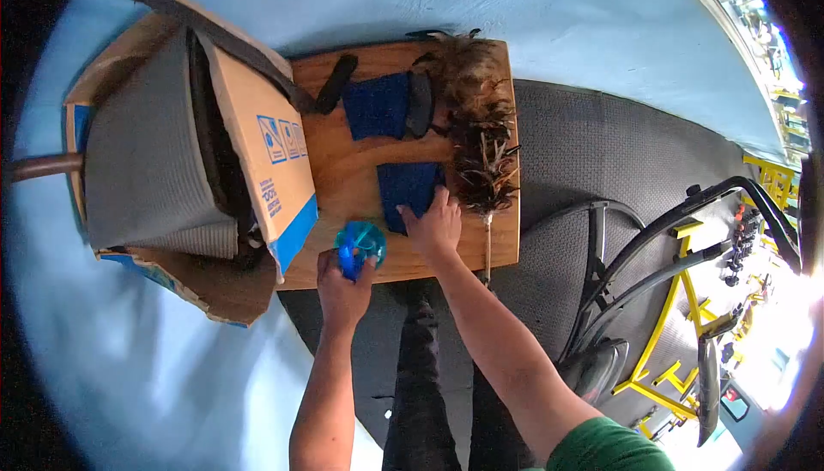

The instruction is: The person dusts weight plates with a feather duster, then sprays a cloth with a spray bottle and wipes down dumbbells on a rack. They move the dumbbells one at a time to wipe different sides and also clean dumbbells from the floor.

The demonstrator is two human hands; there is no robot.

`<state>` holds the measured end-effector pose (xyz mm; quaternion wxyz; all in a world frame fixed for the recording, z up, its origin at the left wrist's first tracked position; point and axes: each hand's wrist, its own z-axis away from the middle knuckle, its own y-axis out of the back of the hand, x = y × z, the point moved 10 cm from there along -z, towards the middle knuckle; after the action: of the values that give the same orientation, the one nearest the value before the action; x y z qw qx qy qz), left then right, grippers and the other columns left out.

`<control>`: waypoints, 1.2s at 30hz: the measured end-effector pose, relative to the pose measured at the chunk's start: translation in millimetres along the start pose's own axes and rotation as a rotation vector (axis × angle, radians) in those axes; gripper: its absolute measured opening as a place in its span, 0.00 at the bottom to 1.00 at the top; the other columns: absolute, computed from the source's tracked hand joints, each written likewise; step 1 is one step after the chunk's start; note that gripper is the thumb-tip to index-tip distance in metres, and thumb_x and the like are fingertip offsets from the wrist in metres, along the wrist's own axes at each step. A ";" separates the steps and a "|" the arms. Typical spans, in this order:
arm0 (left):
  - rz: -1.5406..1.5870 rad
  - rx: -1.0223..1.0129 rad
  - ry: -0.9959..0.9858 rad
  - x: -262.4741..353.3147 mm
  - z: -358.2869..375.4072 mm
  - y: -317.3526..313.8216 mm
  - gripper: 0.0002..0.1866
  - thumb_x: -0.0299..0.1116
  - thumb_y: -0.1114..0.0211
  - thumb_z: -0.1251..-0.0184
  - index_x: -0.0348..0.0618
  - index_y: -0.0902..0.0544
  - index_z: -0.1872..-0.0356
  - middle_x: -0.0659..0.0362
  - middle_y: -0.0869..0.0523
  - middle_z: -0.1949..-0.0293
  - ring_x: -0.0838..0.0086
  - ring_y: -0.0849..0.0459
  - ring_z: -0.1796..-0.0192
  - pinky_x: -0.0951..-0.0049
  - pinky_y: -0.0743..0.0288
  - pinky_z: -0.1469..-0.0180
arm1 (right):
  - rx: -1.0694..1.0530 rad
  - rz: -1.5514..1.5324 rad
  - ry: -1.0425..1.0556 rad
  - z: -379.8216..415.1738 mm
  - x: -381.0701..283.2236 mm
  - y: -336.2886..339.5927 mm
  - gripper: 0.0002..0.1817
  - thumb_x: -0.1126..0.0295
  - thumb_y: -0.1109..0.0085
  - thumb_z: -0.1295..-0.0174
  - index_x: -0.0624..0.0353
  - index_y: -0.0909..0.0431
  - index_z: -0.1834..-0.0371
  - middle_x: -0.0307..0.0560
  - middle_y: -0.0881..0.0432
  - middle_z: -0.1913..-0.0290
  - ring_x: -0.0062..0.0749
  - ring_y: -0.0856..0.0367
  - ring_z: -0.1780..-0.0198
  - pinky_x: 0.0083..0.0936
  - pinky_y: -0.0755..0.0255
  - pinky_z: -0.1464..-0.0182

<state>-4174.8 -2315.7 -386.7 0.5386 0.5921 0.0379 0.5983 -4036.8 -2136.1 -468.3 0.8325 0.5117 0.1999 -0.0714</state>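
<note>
A round, see-through blue-teal plastic bottle (360, 248) is in my left hand (344, 295), near the table's front edge. The fingers wrap round a brighter blue band on its side. My right hand (433, 226) lies on a navy fabric cuff (403, 188), its thumb on the cloth and its fingers along the right edge. Behind it lies a second navy cuff (375, 109) with a black band at its right end and a black strap (337, 83) to its left.
A brown feather duster (482, 128) lies along the right side of the wooden table (343, 166). On the left stands an open cardboard box (249, 119) holding grey padded material (154, 145). Black-framed gym equipment (661, 222) and yellow racks (678, 299) stand on the dark textured floor to the right.
</note>
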 end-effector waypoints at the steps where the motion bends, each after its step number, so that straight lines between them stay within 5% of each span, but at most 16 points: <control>1: 0.020 -0.047 -0.039 1.4 0.4 -3.3 0.22 0.35 0.27 0.48 0.38 0.24 0.54 0.47 0.24 0.57 0.52 0.22 0.55 0.57 0.26 0.52 | 0.000 0.008 0.000 -0.8 -1.8 -0.7 0.30 0.59 0.31 0.48 0.60 0.31 0.45 0.63 0.26 0.49 0.58 0.25 0.51 0.45 0.30 0.47; 5: 0.176 -0.090 0.003 -10.4 5.0 -4.1 0.33 0.38 0.24 0.51 0.39 0.29 0.45 0.46 0.28 0.47 0.51 0.24 0.49 0.54 0.27 0.46 | -0.024 -0.041 0.111 -2.9 -11.9 -5.5 0.23 0.67 0.32 0.47 0.58 0.29 0.48 0.60 0.24 0.53 0.54 0.23 0.52 0.44 0.29 0.50; 7: -0.038 -0.082 -0.121 -13.5 1.7 -5.5 0.44 0.43 0.21 0.56 0.42 0.35 0.37 0.46 0.35 0.41 0.49 0.29 0.42 0.50 0.31 0.40 | -0.005 -0.115 0.186 -0.4 -18.6 -2.5 0.20 0.71 0.34 0.46 0.58 0.27 0.50 0.59 0.23 0.55 0.51 0.22 0.53 0.42 0.28 0.52; 12: -0.052 -0.167 -0.297 12.5 1.0 -2.9 0.55 0.48 0.18 0.63 0.42 0.40 0.33 0.46 0.37 0.37 0.48 0.38 0.34 0.48 0.38 0.35 | -0.213 -0.691 0.119 10.2 -15.4 8.3 0.12 0.83 0.45 0.48 0.62 0.27 0.60 0.47 0.20 0.64 0.31 0.22 0.65 0.22 0.27 0.62; 16: -0.180 -0.248 -0.429 -3.0 0.1 -12.4 0.59 0.49 0.19 0.62 0.47 0.46 0.28 0.46 0.41 0.32 0.48 0.39 0.32 0.47 0.41 0.33 | -0.285 -0.973 0.138 19.7 2.4 34.5 0.13 0.84 0.49 0.51 0.63 0.27 0.60 0.43 0.20 0.65 0.29 0.20 0.66 0.19 0.26 0.60; 18: -0.251 -0.209 -0.481 -6.7 -4.3 -21.3 0.57 0.49 0.20 0.59 0.43 0.44 0.28 0.44 0.37 0.34 0.48 0.36 0.34 0.47 0.40 0.34 | -0.665 -1.724 -0.131 36.5 2.5 21.1 0.22 0.84 0.56 0.56 0.65 0.27 0.54 0.47 0.20 0.61 0.34 0.18 0.60 0.26 0.22 0.54; 19: -0.165 -0.140 -0.501 -1.4 -12.8 -18.7 0.53 0.49 0.22 0.55 0.38 0.42 0.31 0.42 0.35 0.35 0.46 0.34 0.35 0.48 0.40 0.34 | -0.638 -1.686 -0.344 45.4 1.3 24.4 0.31 0.81 0.55 0.63 0.67 0.28 0.47 0.51 0.19 0.56 0.42 0.19 0.53 0.37 0.23 0.46; 22: -0.045 -0.123 -0.538 4.6 -25.0 -26.3 0.44 0.48 0.26 0.47 0.34 0.36 0.35 0.40 0.29 0.38 0.46 0.27 0.40 0.49 0.36 0.37 | -0.653 -1.824 -0.471 64.4 6.5 40.2 0.35 0.79 0.54 0.64 0.65 0.31 0.42 0.54 0.23 0.57 0.45 0.19 0.55 0.42 0.26 0.42; 23: -0.030 -0.114 -0.541 10.9 -27.3 -27.9 0.43 0.48 0.26 0.48 0.33 0.34 0.35 0.43 0.24 0.46 0.49 0.24 0.44 0.53 0.34 0.39 | -0.670 -1.861 -0.514 70.9 10.5 41.4 0.42 0.75 0.52 0.68 0.66 0.35 0.37 0.57 0.22 0.53 0.48 0.19 0.52 0.47 0.28 0.41; 24: -0.014 -0.106 -0.547 19.9 -27.7 -28.5 0.43 0.48 0.25 0.49 0.33 0.32 0.36 0.47 0.19 0.54 0.52 0.21 0.47 0.56 0.31 0.41 | -0.648 -1.872 -0.504 76.0 24.2 40.7 0.42 0.75 0.52 0.68 0.66 0.35 0.37 0.57 0.22 0.53 0.48 0.19 0.52 0.47 0.28 0.41; 27: 0.158 -0.224 -0.418 35.4 -1.8 -18.2 0.40 0.46 0.26 0.46 0.34 0.31 0.36 0.50 0.17 0.57 0.57 0.20 0.48 0.58 0.30 0.42 | -0.638 -1.883 -0.371 100.1 51.3 60.2 0.41 0.70 0.48 0.72 0.70 0.30 0.42 0.61 0.20 0.49 0.52 0.20 0.48 0.43 0.29 0.38; 30: 0.366 -0.333 -0.286 71.5 40.7 -1.5 0.37 0.42 0.28 0.43 0.35 0.32 0.36 0.51 0.18 0.53 0.62 0.21 0.45 0.62 0.30 0.40 | -0.596 -1.966 -0.398 139.0 50.9 110.8 0.40 0.64 0.45 0.64 0.71 0.31 0.41 0.63 0.20 0.50 0.51 0.18 0.51 0.44 0.27 0.41; 31: 0.358 -0.360 -0.319 86.8 58.5 -0.9 0.37 0.42 0.28 0.43 0.35 0.32 0.36 0.51 0.18 0.53 0.62 0.21 0.45 0.62 0.30 0.40 | -0.580 -1.955 -0.495 152.8 48.9 127.5 0.36 0.63 0.36 0.60 0.63 0.29 0.43 0.51 0.20 0.58 0.40 0.18 0.55 0.41 0.25 0.47; 32: 0.457 -0.411 -0.267 95.9 73.5 -3.0 0.36 0.40 0.30 0.41 0.35 0.33 0.35 0.51 0.20 0.47 0.63 0.23 0.42 0.62 0.31 0.39 | -0.542 -1.990 -0.474 161.9 50.4 145.2 0.36 0.63 0.36 0.60 0.63 0.29 0.43 0.51 0.20 0.58 0.40 0.18 0.55 0.41 0.25 0.47; 36: 0.590 -0.648 -0.368 171.6 129.2 -9.1 0.38 0.36 0.30 0.40 0.35 0.38 0.32 0.47 0.22 0.43 0.62 0.22 0.42 0.65 0.32 0.38 | -0.604 -1.589 -0.257 214.5 65.8 195.3 0.05 0.72 0.34 0.47 0.54 0.22 0.68 0.33 0.20 0.70 0.20 0.22 0.68 0.24 0.24 0.60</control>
<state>-4024.3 -2270.2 -240.1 0.5004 0.4754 -0.4164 0.5917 -3858.0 -2228.3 -249.2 0.6524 -0.0356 0.4133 -0.6343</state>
